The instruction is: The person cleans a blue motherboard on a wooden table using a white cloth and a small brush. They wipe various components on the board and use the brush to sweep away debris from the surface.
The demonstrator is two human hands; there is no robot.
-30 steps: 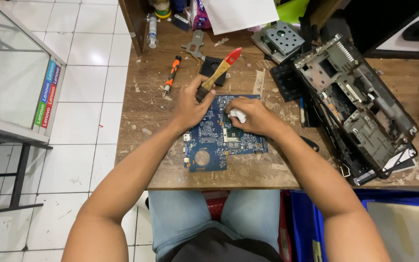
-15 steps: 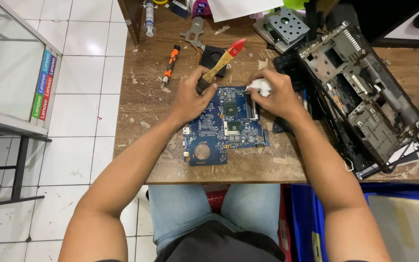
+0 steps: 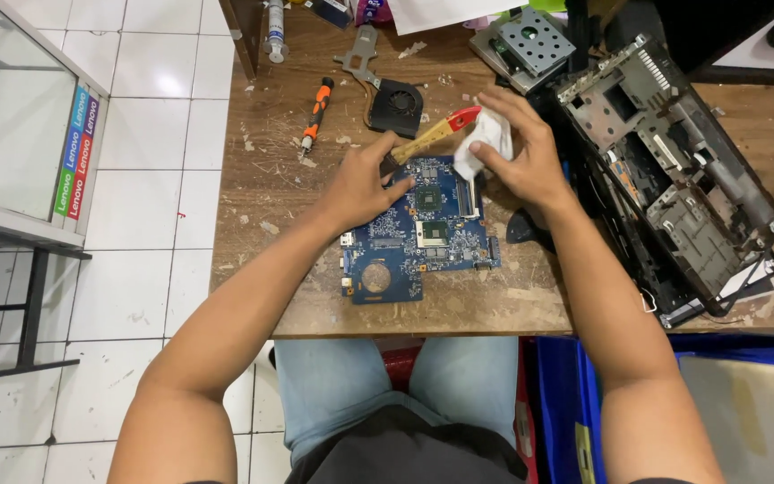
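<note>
White floor tiles flank a scarred wooden table. Right hand pinches a white cloth against the blue board's upper right corner; left hand presses flat, fingers spread, steadying it near the table's front edge. Behind lie a brush, fan and screwdriver.

A blue circuit board dotted with small silver and green chips lies on a scuffed brown wooden tabletop. A white cloth sits in the right hand. A brush has a pale wood handle with a red tip. A screwdriver is orange and black. A black fan, a grey-black laptop chassis, white floor tiles.
</note>
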